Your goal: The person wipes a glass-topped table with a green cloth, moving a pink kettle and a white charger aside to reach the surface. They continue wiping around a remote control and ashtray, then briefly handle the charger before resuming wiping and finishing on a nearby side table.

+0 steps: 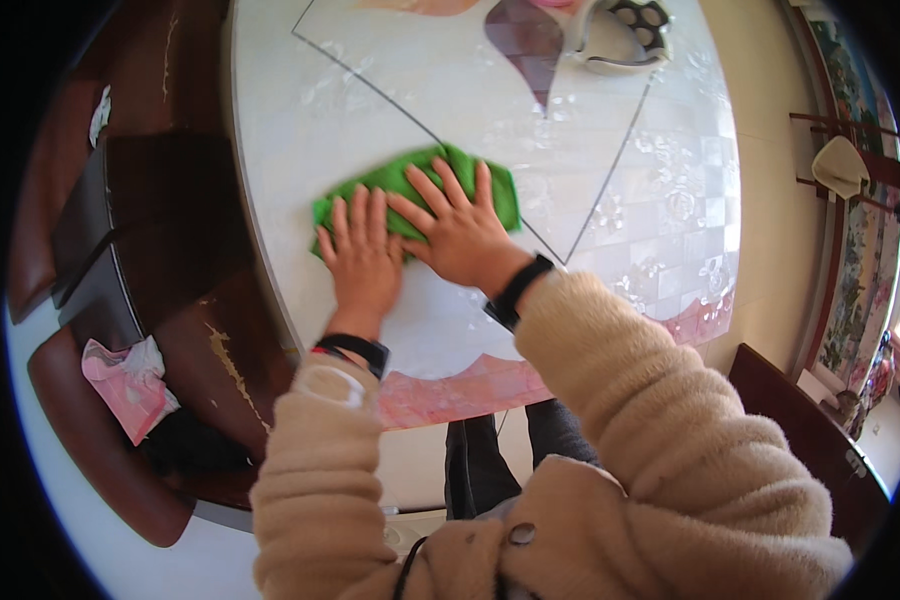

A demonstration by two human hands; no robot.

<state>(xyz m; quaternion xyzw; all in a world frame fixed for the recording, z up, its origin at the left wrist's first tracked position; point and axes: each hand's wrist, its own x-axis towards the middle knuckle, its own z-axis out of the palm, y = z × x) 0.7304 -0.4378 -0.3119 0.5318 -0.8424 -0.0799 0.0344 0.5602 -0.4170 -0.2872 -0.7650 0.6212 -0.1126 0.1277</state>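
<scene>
A green cloth (pixel 390 178) lies bunched flat on a white patterned tabletop (pixel 330 110). On its left part rests my left hand (pixel 363 265), palm down with the fingers stretched out. My right hand (pixel 457 235) presses flat on the middle and right part, its fingers spread. The hands are side by side, the right thumb close to the left fingers. Black bands circle both wrists.
A white holder with a dark round-holed insert (pixel 640 25) stands at the table's far right. Left of the table is a worn brown leather seat (pixel 190 350) with a pink-and-white packet (pixel 130 385). Dark wooden furniture (pixel 810 425) is at the right.
</scene>
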